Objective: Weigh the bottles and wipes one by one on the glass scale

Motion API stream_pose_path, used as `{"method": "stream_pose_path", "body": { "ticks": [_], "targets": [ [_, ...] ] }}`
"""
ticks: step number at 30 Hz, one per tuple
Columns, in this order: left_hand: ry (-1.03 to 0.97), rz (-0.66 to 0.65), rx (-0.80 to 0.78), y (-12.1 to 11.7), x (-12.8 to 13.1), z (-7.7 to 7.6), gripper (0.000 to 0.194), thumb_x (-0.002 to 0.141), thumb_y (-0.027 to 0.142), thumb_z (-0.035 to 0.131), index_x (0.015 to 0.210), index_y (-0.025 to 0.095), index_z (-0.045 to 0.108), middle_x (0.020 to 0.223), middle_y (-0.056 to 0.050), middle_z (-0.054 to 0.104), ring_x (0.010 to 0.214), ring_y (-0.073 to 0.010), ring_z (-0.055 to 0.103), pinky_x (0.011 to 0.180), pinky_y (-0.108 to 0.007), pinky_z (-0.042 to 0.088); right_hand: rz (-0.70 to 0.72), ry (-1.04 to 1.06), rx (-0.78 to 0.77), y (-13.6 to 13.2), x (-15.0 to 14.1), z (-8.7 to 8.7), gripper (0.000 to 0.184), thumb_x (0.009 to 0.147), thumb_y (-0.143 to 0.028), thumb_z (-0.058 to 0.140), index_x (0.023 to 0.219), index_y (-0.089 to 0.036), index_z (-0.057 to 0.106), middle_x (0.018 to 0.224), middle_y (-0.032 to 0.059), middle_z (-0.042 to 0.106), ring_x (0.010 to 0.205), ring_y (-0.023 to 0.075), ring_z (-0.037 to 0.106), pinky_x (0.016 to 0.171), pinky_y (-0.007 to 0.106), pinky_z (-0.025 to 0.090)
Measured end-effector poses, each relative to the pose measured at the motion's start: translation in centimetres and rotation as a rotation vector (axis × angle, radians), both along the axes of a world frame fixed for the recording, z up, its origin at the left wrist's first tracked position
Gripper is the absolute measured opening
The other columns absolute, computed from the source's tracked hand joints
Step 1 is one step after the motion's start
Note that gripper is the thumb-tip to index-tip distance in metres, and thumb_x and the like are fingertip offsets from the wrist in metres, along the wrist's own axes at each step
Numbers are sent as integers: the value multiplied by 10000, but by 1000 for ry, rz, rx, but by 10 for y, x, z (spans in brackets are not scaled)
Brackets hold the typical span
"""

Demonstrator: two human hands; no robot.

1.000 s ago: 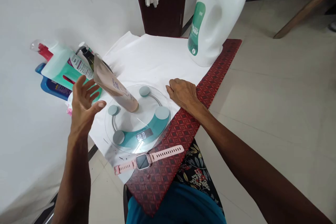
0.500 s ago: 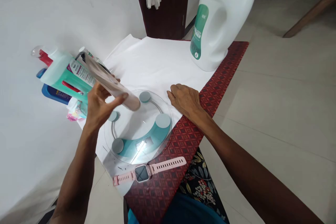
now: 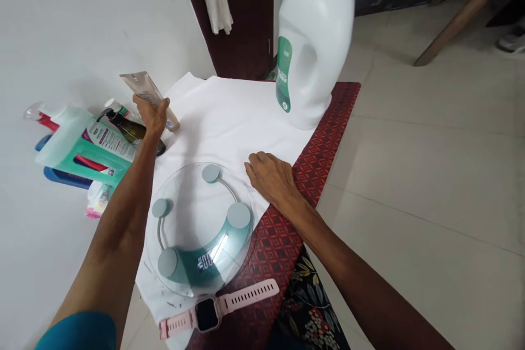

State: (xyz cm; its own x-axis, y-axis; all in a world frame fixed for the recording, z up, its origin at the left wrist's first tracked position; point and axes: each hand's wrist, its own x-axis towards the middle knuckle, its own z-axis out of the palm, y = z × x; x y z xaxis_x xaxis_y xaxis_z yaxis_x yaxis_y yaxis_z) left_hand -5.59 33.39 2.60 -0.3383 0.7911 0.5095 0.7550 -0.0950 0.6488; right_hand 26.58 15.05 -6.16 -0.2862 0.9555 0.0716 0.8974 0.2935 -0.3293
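My left hand (image 3: 152, 115) is closed around a beige squeeze tube (image 3: 144, 86), at the far left of the white cloth (image 3: 229, 106). The tube leans, its flat end up and its cap end at the cloth; whether it touches the cloth I cannot tell. Nearer me lies a round glass scale (image 3: 197, 191) with a teal band and a lit display, nothing on it. My right hand (image 3: 270, 176) rests on the cloth near the table edge, its fingers curled, right of the scale; what is under them is hidden. A pink-strapped smartwatch (image 3: 207, 314) lies in front of the scale.
A large white jug (image 3: 318, 22) with a green label stands at the back right. Along the left wall are a green liquid bottle (image 3: 92, 139), a dark pump bottle (image 3: 129, 130) and a blue bottle (image 3: 68, 177). The red patterned table edge (image 3: 283, 235) runs along the right.
My left hand took hold of the tube, lifted it off the scale and carried it to the back left. The scale's display now shows zeros. My right hand stays on the cloth.
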Motion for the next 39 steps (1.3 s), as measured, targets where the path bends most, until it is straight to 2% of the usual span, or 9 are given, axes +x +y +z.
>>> {"method": "stream_pose_path", "body": {
  "ticks": [3,6,14,18,22,26,30,34,39],
  "targets": [
    [-101,228,2,9,6,-4,747,854,189,812,1330,129,239,1503,-276,456,1430,-310,465,1238,-595,302,12,18,-23,2,0,0,374,1155,-275,359,1243,-159,704,1208,163,740,1130,279,692,761,336,466],
    [-140,280,-12,11,12,-1,793,839,230,849,1314,129,223,1491,-286,440,1484,-388,423,1238,-647,253,22,43,-41,3,1,0,377,1159,-273,349,1261,-160,694,1228,161,733,1150,273,683,780,333,488],
    [-49,101,73,-21,33,15,1019,578,767,933,1222,142,451,1595,-273,381,1637,-581,-53,1193,-790,62,28,97,-8,3,0,-9,357,1156,-234,351,1256,-152,684,1229,156,718,1140,267,671,813,343,502],
    [183,-45,284,-48,102,22,851,677,669,918,1282,177,576,1648,-251,425,1689,-466,127,1291,-691,222,35,122,-12,5,-2,-18,285,1130,-205,430,1262,-152,677,1250,159,711,1137,268,660,873,354,513],
    [33,-465,90,-68,204,22,524,859,619,814,1139,209,648,1124,-124,750,1191,-313,720,1021,-511,596,47,121,0,5,-1,-15,310,1130,-196,399,1256,-150,678,1222,177,715,1138,282,665,859,366,539],
    [-182,-765,-81,-77,291,13,486,891,655,789,1007,196,677,993,-88,754,1002,-253,741,921,-418,610,65,106,-4,4,3,-3,307,1117,-163,402,1240,-154,684,1220,163,728,1115,267,687,812,348,569],
    [-458,-802,-155,-70,346,5,569,908,762,705,847,200,642,791,-52,666,786,-214,676,750,-374,586,84,78,-39,7,3,7,250,1051,-99,508,1181,-152,714,1201,146,757,1120,260,706,822,341,597],
    [-671,-731,-76,-68,357,6,651,924,836,598,738,212,592,696,-51,606,695,-195,622,685,-348,552,85,72,-44,9,2,8,205,1040,-140,559,1164,-145,723,1219,138,765,1133,260,711,819,338,611],
    [-654,-452,44,-67,313,13,636,892,792,660,621,240,497,597,-7,487,587,-166,512,582,-334,482,73,74,25,3,4,2,269,1115,-221,447,1239,-157,676,1229,124,743,1077,241,712,768,339,594]
  ]
}}
